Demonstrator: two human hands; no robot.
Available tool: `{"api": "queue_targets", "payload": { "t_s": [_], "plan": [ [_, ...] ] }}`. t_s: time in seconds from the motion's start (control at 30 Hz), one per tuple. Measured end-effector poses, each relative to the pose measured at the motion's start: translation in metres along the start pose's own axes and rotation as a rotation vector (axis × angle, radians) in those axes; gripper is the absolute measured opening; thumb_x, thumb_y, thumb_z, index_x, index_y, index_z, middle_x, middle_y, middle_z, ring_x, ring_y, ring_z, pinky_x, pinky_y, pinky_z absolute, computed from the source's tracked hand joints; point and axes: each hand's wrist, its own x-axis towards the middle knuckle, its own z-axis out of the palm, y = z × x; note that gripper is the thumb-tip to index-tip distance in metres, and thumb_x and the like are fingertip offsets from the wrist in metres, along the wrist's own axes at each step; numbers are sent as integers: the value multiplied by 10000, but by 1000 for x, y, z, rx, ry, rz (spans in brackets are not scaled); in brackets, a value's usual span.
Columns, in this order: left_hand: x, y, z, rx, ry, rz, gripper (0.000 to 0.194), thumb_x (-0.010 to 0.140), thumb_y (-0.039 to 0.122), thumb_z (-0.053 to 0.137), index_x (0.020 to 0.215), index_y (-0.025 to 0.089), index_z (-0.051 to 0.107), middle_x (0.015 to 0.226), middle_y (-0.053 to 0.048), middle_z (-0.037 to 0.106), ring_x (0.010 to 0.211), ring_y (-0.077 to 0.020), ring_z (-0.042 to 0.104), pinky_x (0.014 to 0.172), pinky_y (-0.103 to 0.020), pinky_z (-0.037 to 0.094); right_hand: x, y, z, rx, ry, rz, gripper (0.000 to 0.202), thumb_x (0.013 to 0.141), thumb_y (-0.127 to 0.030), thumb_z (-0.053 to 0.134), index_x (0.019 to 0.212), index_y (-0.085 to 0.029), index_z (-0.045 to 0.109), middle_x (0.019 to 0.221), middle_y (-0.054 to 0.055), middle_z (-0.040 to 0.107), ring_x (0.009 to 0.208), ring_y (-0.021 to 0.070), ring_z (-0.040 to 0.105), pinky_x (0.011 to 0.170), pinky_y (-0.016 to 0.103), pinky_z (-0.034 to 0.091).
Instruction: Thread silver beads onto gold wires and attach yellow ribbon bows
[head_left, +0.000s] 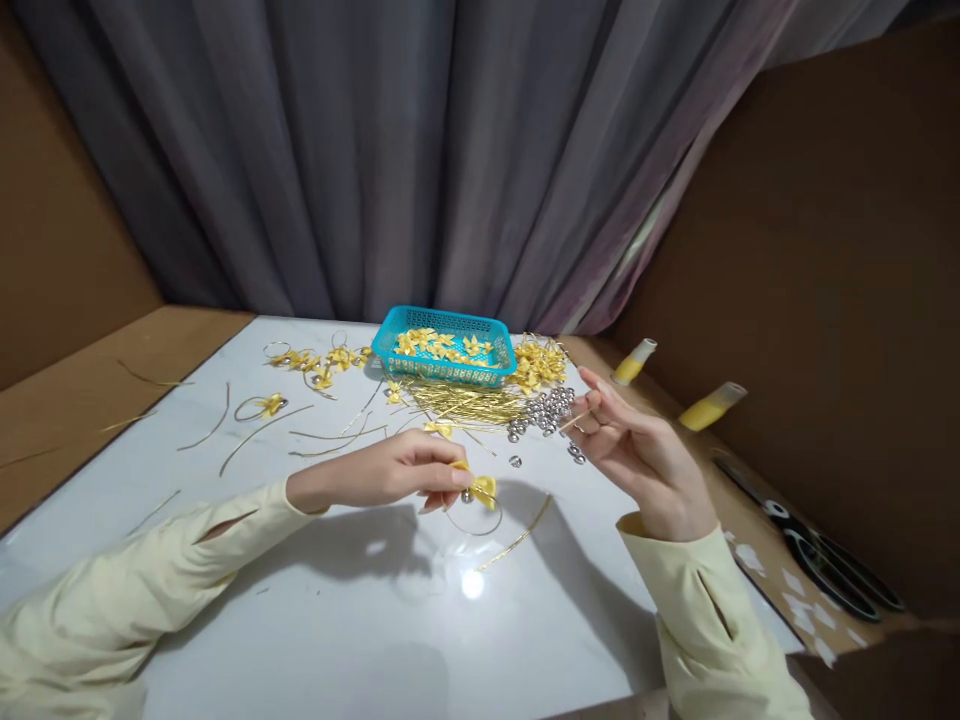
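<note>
My left hand (405,467) is closed in a pinch on a yellow ribbon bow (486,490). A small silver bell (467,496) sits at the bow, and a thin gold loop (495,522) hangs below it. Off to the right, my right hand (649,455) is raised above the table with a short gold twist tie (576,420) between thumb and fingers. Beneath its fingertips lies a heap of silver bells (551,408). One loose gold twist tie (517,535) rests on the white tabletop (360,640) between the hands.
A blue basket (381,340) with yellow bows stands at the back, a bundle of gold twist ties (472,404) before it. Yellow bows (540,362) are piled on its right. Finished-looking bows (300,360) lie left. Scissors (825,570), paper scraps and two yellow tubes (711,408) line the right side.
</note>
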Motion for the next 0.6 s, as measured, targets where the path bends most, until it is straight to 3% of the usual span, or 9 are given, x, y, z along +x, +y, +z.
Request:
{"api": "queue_targets", "payload": {
  "t_s": [0.07, 0.17, 0.33, 0.47, 0.6],
  "plan": [
    [-1, -3, 4, -79, -28, -30, 306, 891, 344, 489, 639, 176, 527, 595, 34, 493, 543, -96, 441, 558, -232, 365, -6, 5, -1, 4, -8, 9, 205, 725, -201, 643, 902, -297, 678, 658, -33, 589, 500, 94, 508, 619, 268, 523],
    [-5, -12, 12, -213, -59, -113, 296, 877, 329, 511, 628, 172, 543, 594, 35, 496, 542, -95, 436, 562, -230, 363, -26, 16, 2, -113, -89, -18, 106, 781, -211, 624, 847, -267, 686, 693, -41, 600, 369, 33, 320, 540, 261, 475],
    [-13, -28, 26, -394, -14, -215, 288, 874, 317, 505, 640, 161, 563, 586, 36, 489, 536, -95, 417, 550, -233, 335, -73, 36, 25, -506, -279, -34, 127, 837, -251, 612, 937, -227, 687, 792, 30, 617, 572, 104, 532, 517, 242, 451],
    [-15, -32, 31, -403, 50, -240, 276, 861, 328, 509, 645, 162, 555, 581, 36, 487, 544, -100, 426, 564, -236, 342, -90, 58, 44, -686, -179, -233, 188, 844, -209, 584, 1024, -220, 638, 943, 69, 622, 610, 116, 531, 554, 265, 479],
    [-16, -29, 33, -335, 58, -251, 292, 864, 349, 503, 642, 165, 545, 581, 33, 485, 559, -107, 439, 580, -239, 354, -88, 73, 49, -757, -175, -292, 270, 860, -163, 535, 1114, -224, 604, 980, 70, 640, 591, 108, 536, 524, 240, 484]
  ]
}}
